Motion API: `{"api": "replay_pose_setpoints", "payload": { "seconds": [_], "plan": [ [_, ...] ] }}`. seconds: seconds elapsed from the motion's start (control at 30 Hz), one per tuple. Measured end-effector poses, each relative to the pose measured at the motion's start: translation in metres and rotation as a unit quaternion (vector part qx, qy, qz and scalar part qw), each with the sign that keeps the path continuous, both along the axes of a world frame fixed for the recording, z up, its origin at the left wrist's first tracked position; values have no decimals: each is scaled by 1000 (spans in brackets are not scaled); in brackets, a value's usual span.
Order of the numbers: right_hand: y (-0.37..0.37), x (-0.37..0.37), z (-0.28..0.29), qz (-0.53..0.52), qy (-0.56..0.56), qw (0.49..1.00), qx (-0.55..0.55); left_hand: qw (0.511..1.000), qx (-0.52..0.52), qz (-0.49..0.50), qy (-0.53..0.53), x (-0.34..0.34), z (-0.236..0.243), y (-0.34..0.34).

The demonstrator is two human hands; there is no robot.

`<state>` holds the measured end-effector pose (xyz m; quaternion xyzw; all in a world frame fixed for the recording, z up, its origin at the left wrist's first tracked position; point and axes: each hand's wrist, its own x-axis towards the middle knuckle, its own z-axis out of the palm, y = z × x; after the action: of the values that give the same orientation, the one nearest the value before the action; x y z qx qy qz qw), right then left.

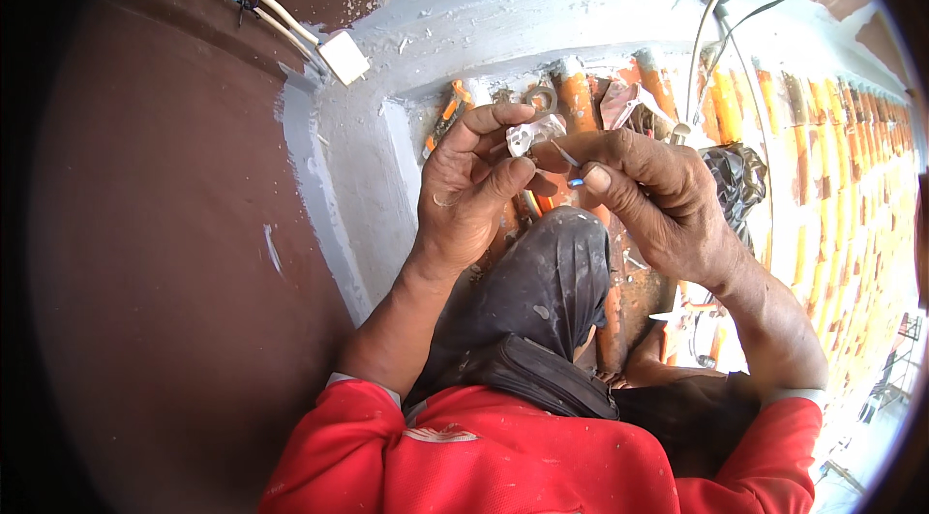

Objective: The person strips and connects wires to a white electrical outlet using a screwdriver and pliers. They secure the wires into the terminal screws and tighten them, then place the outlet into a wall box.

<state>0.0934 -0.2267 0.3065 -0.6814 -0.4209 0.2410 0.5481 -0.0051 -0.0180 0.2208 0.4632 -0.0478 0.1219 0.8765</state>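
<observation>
Above my raised knee, both hands meet at chest height. My left hand [466, 187] pinches a small whitish, partly clear plastic piece [535, 135] with holes in it, between thumb and fingers. Close against its right side, my right hand [668, 199] has thumb and forefinger closed on a thin, light-coloured strip or wire [566, 156]. A small bright blue bit [577, 182] shows at the right thumb tip. Whether the blue bit and the thin piece are one thing, I cannot tell. The right hand's fingers partly hide where the pieces meet.
Orange roof tiles [803, 185] run off to the right. A white box [344, 57] with cables sits on the grey-coated ledge at upper left. Loose cables [706, 20] hang at upper right. Beyond the hands lie a grey tape roll [542, 99] and a black plastic bag [737, 180].
</observation>
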Motion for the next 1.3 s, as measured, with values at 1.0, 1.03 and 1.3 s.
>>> {"api": "replay_pose_setpoints", "payload": {
  "seconds": [1.0,1.03,1.3],
  "plan": [
    [-7,15,3,-108,-347,929,-71,981,-105,-106,122,-3,7,1],
    [-8,15,4,-109,-351,927,-72,982,-93,-104,127,-3,7,1],
    [-8,16,4,-120,-372,918,-68,982,-78,-107,134,-2,6,0]
  ]
}}
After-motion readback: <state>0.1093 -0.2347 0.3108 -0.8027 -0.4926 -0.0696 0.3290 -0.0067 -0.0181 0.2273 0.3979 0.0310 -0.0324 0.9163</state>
